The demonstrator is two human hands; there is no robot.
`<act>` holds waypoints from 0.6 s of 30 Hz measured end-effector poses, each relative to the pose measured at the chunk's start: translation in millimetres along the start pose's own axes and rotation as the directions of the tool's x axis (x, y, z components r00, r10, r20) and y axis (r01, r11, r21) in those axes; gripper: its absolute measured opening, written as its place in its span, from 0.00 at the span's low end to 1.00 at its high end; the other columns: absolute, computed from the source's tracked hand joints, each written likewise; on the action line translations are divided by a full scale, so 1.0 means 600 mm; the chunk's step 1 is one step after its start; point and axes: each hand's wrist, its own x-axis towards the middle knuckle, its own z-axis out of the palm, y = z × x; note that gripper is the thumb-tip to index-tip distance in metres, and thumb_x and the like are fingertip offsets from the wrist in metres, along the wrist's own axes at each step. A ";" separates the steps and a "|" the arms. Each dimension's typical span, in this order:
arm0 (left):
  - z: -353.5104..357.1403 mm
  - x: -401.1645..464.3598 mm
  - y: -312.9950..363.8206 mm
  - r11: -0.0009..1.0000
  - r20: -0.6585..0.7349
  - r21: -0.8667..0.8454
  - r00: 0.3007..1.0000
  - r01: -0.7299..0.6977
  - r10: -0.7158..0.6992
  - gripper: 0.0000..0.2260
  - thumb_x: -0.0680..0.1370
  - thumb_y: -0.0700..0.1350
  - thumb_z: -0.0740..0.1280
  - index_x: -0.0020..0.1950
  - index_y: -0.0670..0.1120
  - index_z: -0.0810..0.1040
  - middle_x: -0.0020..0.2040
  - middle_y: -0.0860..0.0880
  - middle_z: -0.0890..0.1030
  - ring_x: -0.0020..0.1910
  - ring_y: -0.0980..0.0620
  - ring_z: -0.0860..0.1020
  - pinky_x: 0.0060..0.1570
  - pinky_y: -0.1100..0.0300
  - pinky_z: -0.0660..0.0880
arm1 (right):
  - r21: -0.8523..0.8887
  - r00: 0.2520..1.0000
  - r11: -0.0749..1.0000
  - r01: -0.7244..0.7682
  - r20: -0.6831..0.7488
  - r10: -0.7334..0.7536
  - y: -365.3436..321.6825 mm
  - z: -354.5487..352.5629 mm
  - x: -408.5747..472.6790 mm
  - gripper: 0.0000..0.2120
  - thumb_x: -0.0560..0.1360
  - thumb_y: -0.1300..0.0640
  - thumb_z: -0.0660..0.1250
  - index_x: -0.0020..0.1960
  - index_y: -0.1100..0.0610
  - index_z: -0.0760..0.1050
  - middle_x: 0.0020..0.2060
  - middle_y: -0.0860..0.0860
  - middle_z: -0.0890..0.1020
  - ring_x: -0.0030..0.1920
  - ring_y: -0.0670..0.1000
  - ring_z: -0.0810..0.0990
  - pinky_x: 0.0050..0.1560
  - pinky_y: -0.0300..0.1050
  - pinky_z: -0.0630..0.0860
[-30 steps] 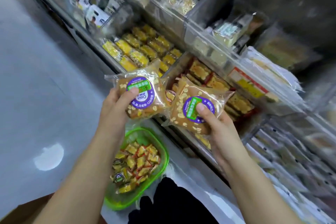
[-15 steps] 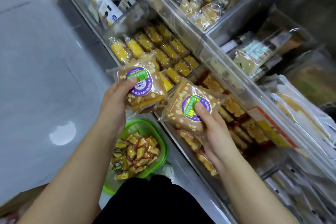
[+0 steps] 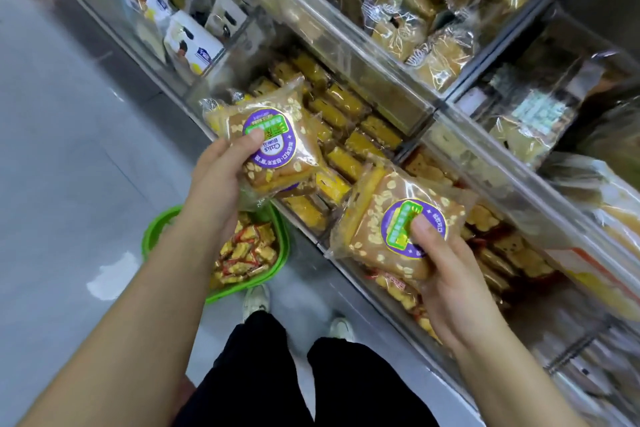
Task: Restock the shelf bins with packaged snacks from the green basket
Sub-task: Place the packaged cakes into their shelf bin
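Left hand [image 3: 221,180] pinching oat cake pack [image 3: 273,146] | right hand [image 3: 446,274] pinching second pack [image 3: 391,222]

Single head view, looking steeply down, close on hands [image 3: 332,225], shelf bins [image 3: 398,135] right, floor [image 3: 69,149] left

Left hand [image 3: 216,180] hides green basket [image 3: 156,229] rim; shelf bins [image 3: 346,45] cut off at top, blurred.

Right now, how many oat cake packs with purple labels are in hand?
2: one oat cake pack in the left hand, one in the right hand.
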 end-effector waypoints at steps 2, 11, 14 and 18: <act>-0.008 0.027 0.011 1.000 0.060 0.013 0.998 0.023 -0.024 0.23 0.69 0.49 0.70 0.59 0.36 0.76 0.40 0.47 0.85 0.39 0.52 0.84 0.37 0.62 0.78 | 0.044 0.999 0.999 0.014 0.031 -0.015 0.002 0.031 0.003 0.29 0.59 0.41 0.77 0.55 0.54 0.80 0.49 0.55 0.85 0.48 0.52 0.84 0.42 0.43 0.80; -0.055 0.126 0.059 0.992 0.190 0.126 0.981 0.022 -0.046 0.24 0.64 0.51 0.74 0.56 0.41 0.78 0.43 0.46 0.86 0.43 0.49 0.84 0.41 0.58 0.79 | 0.107 0.989 0.992 0.074 -0.133 -0.059 0.030 0.166 0.087 0.26 0.66 0.46 0.69 0.60 0.58 0.76 0.49 0.55 0.85 0.49 0.53 0.84 0.43 0.43 0.80; -0.059 0.142 0.058 0.985 0.214 0.170 0.975 0.014 -0.051 0.23 0.65 0.52 0.74 0.56 0.43 0.78 0.44 0.48 0.86 0.44 0.50 0.84 0.42 0.58 0.79 | 0.075 0.980 0.994 0.079 -0.187 -0.064 0.034 0.178 0.102 0.27 0.66 0.45 0.70 0.60 0.58 0.75 0.50 0.55 0.84 0.50 0.53 0.83 0.50 0.48 0.80; -0.062 0.168 0.054 0.980 0.261 0.198 0.964 0.000 -0.053 0.16 0.68 0.49 0.73 0.54 0.47 0.77 0.46 0.48 0.85 0.47 0.49 0.83 0.43 0.59 0.79 | 0.051 0.974 0.995 0.087 -0.215 -0.074 0.036 0.182 0.133 0.30 0.65 0.44 0.71 0.63 0.54 0.71 0.54 0.53 0.83 0.54 0.53 0.82 0.57 0.54 0.76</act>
